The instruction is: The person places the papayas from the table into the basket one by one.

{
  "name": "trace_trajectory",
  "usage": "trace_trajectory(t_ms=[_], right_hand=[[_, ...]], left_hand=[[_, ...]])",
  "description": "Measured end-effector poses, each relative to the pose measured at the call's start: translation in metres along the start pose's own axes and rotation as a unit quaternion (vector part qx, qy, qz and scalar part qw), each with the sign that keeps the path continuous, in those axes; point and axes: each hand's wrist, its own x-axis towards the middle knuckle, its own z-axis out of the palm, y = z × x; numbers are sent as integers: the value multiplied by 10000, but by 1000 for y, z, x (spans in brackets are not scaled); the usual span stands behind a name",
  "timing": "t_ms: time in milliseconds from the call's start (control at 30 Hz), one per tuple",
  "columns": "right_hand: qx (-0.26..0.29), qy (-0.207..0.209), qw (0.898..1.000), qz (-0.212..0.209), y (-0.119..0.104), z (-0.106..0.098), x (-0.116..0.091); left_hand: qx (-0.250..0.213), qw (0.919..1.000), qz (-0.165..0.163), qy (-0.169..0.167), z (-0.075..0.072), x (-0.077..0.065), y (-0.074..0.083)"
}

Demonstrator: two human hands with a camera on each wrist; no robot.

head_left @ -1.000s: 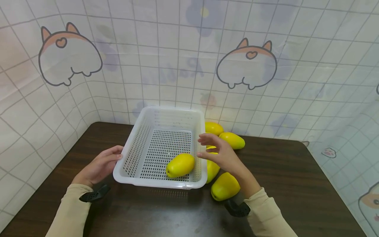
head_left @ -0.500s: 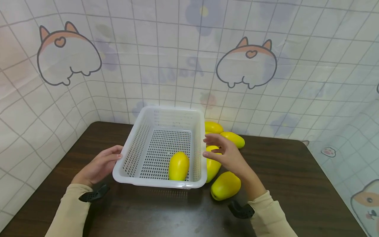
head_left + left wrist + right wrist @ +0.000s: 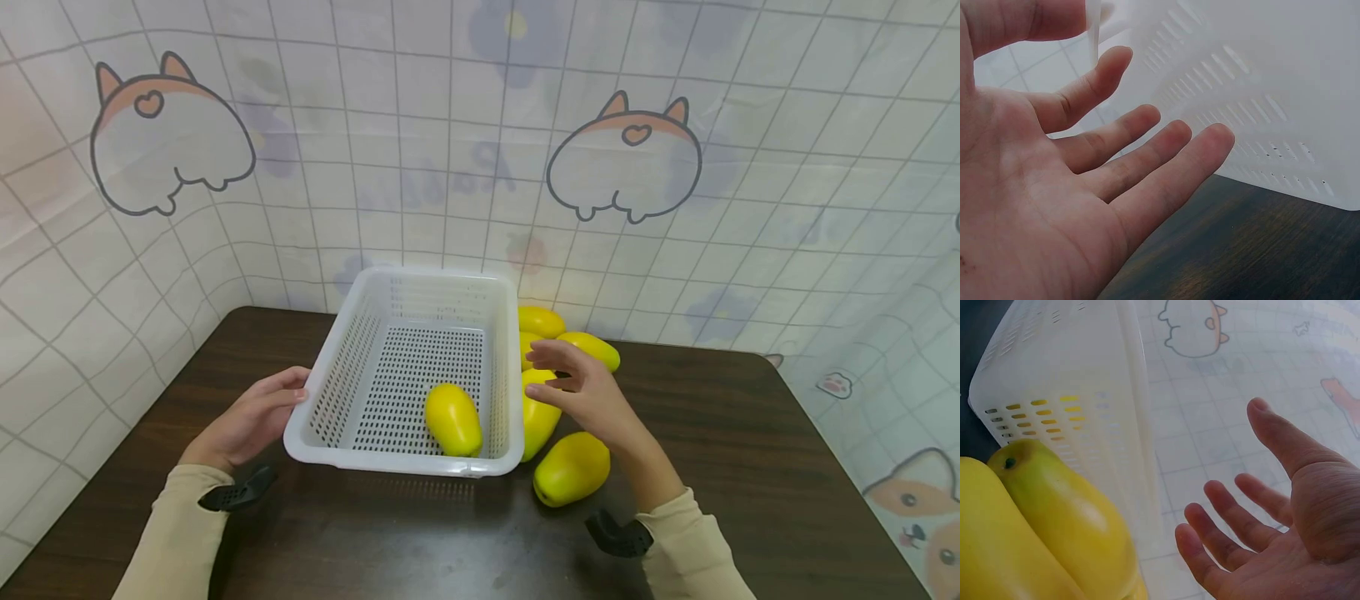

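Observation:
A white perforated plastic basket sits on the dark table, with one yellow mango lying inside near its front right corner. At the basket's left side is my left hand, its thumb at the rim. The left wrist view shows the other fingers spread loosely outside the wall. My right hand hovers over the mangoes right of the basket, fingers apart and holding nothing. Below it lie a mango against the basket wall and another mango nearer the front.
Farther back on the right lie more mangoes, among them a rear mango by the basket and a mango partly behind my right hand. A tiled-pattern curtain borders the back and sides of the dark wood table.
The mango in the basket has rolled and turned, now lying with its end toward the front right. My right hand has drawn back rightward from the basket rim. The left hand stays put.

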Motion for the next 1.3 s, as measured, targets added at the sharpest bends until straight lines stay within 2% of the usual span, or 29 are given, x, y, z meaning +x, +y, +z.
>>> trace_trajectory(t_ms=[367,767,1300], right_hand=[[92,42,9999,32,32,-10,0],[-36,142,9999,42,41,-18,-6],[125,232,9995,158,49,-26,-17]], left_hand=[[-28,10000,-10,-14,-2,0,-2],[-67,10000,7,-23,-1,0,-1],[13,10000,27,-30,-1,0,0]])
